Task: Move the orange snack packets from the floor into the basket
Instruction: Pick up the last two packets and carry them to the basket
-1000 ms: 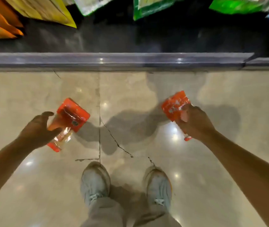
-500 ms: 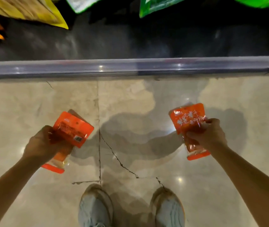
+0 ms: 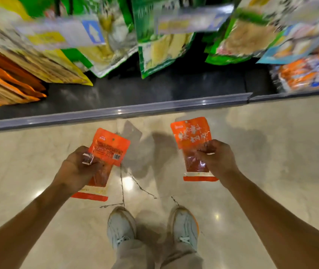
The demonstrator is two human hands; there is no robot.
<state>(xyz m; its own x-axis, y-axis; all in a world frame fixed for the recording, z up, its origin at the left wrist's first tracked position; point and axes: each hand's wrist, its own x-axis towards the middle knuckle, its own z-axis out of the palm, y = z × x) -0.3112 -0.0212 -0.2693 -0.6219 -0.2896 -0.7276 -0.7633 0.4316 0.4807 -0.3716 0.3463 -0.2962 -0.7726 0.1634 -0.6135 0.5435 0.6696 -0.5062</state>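
Seen from the head camera, the person stands over a glossy beige floor [image 3: 271,171], each hand up in the air with an orange packet. The left hand [image 3: 77,167] grips the left packet [image 3: 106,152], barcode side up. The right hand [image 3: 218,160] pinches the right packet [image 3: 191,136], printed face up. White sneakers [image 3: 120,226] below; blurred snack bags [image 3: 154,45] crowd the dark shelf [image 3: 135,90] ahead.

- A shop aisle: a low dark display shelf [image 3: 154,88] runs along the far edge of the glossy beige tiled floor [image 3: 271,152].
- Sealed retail bags stand packed in rows on it: green bags [image 3: 154,47], yellow bags [image 3: 44,63].
- Blurred price tags [image 3: 57,33] hang above them.
- A clear label rail [image 3: 115,113] fronts the shelf's edge.
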